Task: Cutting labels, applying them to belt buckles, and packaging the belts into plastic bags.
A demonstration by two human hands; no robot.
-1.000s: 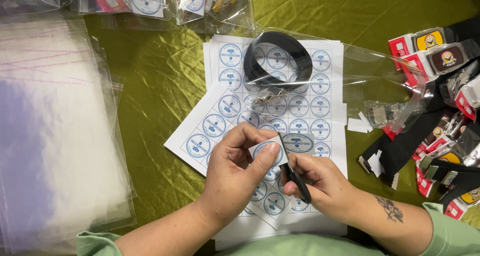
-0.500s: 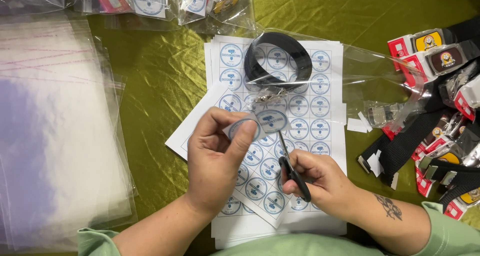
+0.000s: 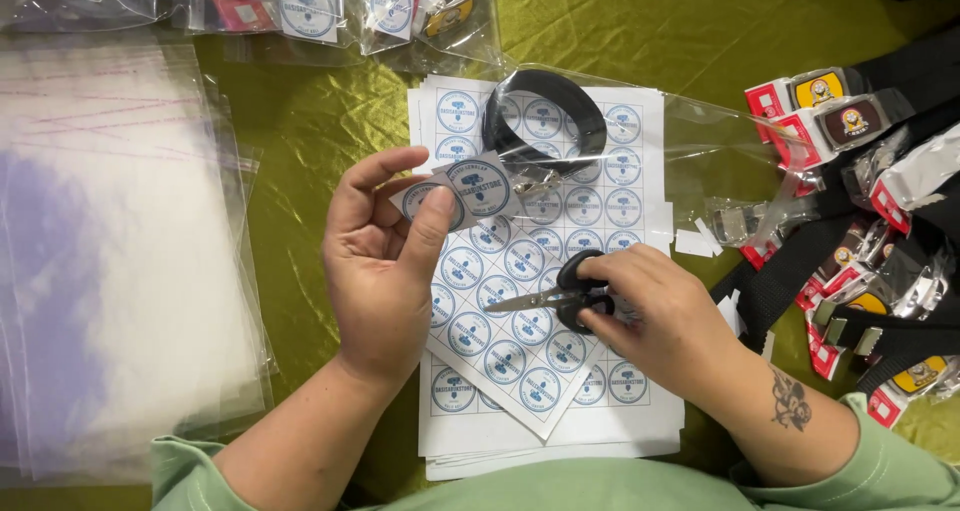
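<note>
Since half a second ago my left hand (image 3: 385, 261) has drawn leftward and turned, carrying the cut label strip (image 3: 462, 191) clear of the sheet; the scissors have stayed low. Item, nearest: my right hand (image 3: 665, 321), at 4 o'clock, fingers closed through the black loops of the scissors (image 3: 560, 296), blades nearly together and pointing toward 9 o'clock, resting over the sheet. Item: left hand, at 9 o'clock of the scissors, thumb and forefinger pinched on the strip of two round blue labels, held above the table. Item: loose angled label sheet (image 3: 520, 341) lying on a stack of label sheets (image 3: 640, 171), centre. Item, farther: black coiled belt in a clear bag (image 3: 545, 121) at 12 o'clock on the stack. Item: clear bags (image 3: 110, 251) piled at 9 o'clock; buckled belts (image 3: 850, 171) heaped at 3 o'clock; filled, labelled bags (image 3: 310, 6) along 11 o'clock. Step judged: a strip is freshly cut and in hand. Next move likely calls for parting or peeling one label, needing a steady pinch.
</note>
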